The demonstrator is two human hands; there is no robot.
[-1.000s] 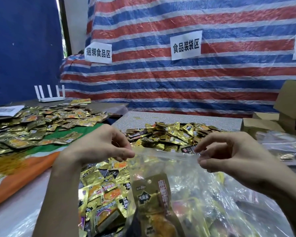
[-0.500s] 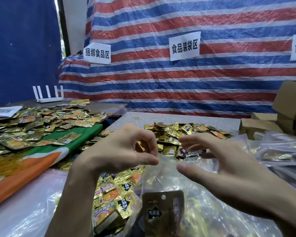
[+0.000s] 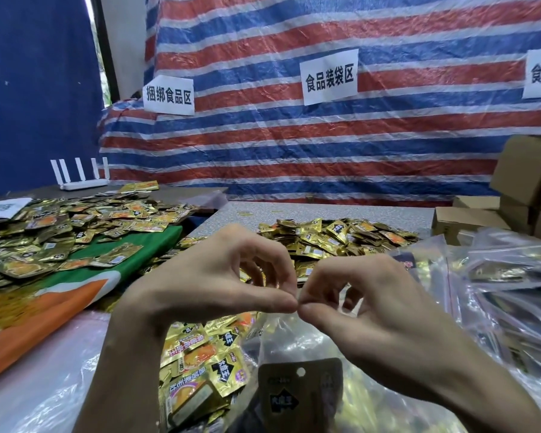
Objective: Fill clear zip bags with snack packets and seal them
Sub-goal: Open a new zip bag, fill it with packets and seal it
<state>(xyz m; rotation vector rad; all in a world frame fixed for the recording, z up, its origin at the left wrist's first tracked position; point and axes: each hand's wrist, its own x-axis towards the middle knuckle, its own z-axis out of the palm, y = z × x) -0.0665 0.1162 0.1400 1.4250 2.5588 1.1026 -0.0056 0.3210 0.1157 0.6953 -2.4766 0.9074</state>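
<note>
A clear zip bag [image 3: 297,345] hangs in front of me with a dark gold snack packet [image 3: 297,392] inside it. My left hand [image 3: 219,282] and my right hand [image 3: 363,304] meet at the middle of the bag's top edge, each pinching it between thumb and forefinger, thumb tips almost touching. Loose gold snack packets [image 3: 338,235] lie heaped on the table beyond my hands, and more packets [image 3: 200,364] sit just below my left wrist.
Filled clear bags [image 3: 512,276] are stacked at the right. Cardboard boxes [image 3: 525,195] stand at the far right. A second spread of gold packets [image 3: 60,226] covers the left table, on a green and orange cloth [image 3: 75,285]. A white router [image 3: 82,179] sits at the back left.
My hands have come together from the bag's two sides to the middle of its top edge. The bag and its packet have shifted slightly lower in view.
</note>
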